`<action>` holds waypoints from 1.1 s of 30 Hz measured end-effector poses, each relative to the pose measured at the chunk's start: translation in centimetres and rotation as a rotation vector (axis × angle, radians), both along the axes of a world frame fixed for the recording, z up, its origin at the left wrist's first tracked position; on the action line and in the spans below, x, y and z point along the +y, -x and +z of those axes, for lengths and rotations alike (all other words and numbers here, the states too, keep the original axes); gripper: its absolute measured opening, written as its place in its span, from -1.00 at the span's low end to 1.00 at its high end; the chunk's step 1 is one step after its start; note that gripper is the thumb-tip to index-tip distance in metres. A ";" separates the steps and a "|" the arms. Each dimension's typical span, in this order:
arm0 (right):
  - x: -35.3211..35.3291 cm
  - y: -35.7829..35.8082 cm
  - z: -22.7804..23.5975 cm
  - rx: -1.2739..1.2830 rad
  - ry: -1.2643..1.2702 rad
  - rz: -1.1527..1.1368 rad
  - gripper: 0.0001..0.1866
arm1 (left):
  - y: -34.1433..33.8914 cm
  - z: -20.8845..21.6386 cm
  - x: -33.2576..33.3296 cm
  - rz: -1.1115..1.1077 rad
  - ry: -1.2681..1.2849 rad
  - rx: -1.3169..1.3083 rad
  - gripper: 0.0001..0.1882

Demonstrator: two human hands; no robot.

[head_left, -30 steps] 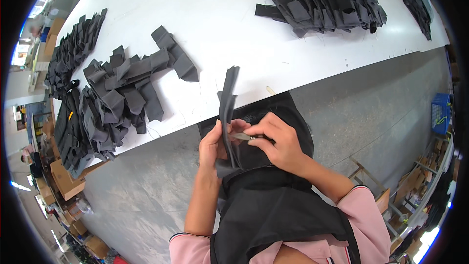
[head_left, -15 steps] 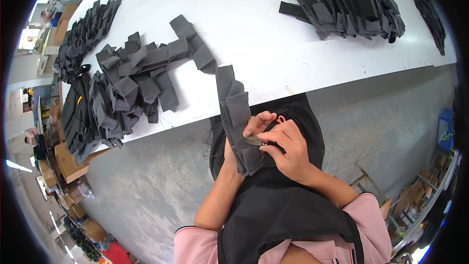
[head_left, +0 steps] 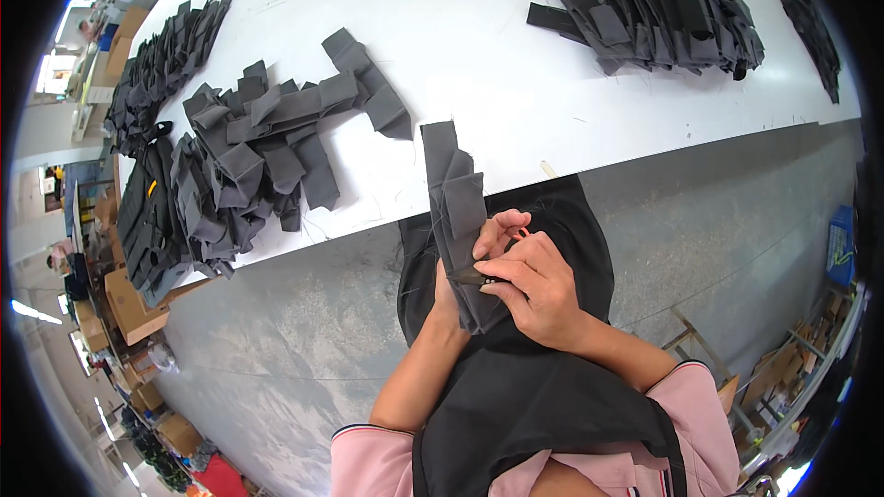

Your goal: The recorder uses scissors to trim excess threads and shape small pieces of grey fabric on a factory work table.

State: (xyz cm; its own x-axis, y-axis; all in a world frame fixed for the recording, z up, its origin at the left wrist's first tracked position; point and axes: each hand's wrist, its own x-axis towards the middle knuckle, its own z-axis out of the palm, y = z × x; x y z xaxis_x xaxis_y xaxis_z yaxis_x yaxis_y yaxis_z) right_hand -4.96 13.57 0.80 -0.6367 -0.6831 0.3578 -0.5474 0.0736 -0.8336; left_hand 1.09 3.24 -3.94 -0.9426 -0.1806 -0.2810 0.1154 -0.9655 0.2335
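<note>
Head view: at the near edge of the white, flat-topped table (head_left: 497,101), the left hand (head_left: 500,232) grips a long, dark-grey, layered fabric strip (head_left: 456,207) and the right hand (head_left: 541,283) clasps small, pointed metal snips (head_left: 467,273) over it, so strip slippage could misdirect the tip into sound fabric.

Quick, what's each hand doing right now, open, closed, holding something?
Left hand: closed around dark grey fabric, partly hidden behind it.
Right hand: closed on small snips, blades over the fabric.
</note>
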 end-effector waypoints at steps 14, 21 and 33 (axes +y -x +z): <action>0.5 0.2 0.3 0.144 -0.017 -0.031 -0.61 | 0.5 1.3 0.1 0.024 -0.018 -0.064 -0.70; 0.6 0.3 0.2 0.148 -0.016 -0.011 -0.64 | 0.3 1.0 0.2 0.026 0.044 -0.082 -0.71; 0.1 0.1 -0.1 -0.049 0.017 0.007 -0.68 | 0.2 0.2 0.3 0.013 0.068 -0.055 -0.69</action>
